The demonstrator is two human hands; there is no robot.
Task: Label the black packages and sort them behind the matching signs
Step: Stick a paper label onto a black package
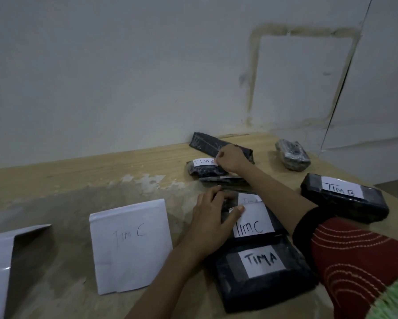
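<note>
Black wrapped packages lie on the wooden table at the right. My right hand pinches the right end of a small far package with a white label reading "TIM C". My left hand rests on a black package, its thumb on that package's white "TIM C" label. In front of it lies a large package labelled "TIM A". A package labelled "TIM B" sits at the right. An unlabelled long package lies against the wall. A folded paper sign "Tim C" stands left of my hands.
A small shiny wrapped package lies at the far right near the wall. Another folded white sign stands at the left edge, its writing not visible. The white wall runs along the table's back edge.
</note>
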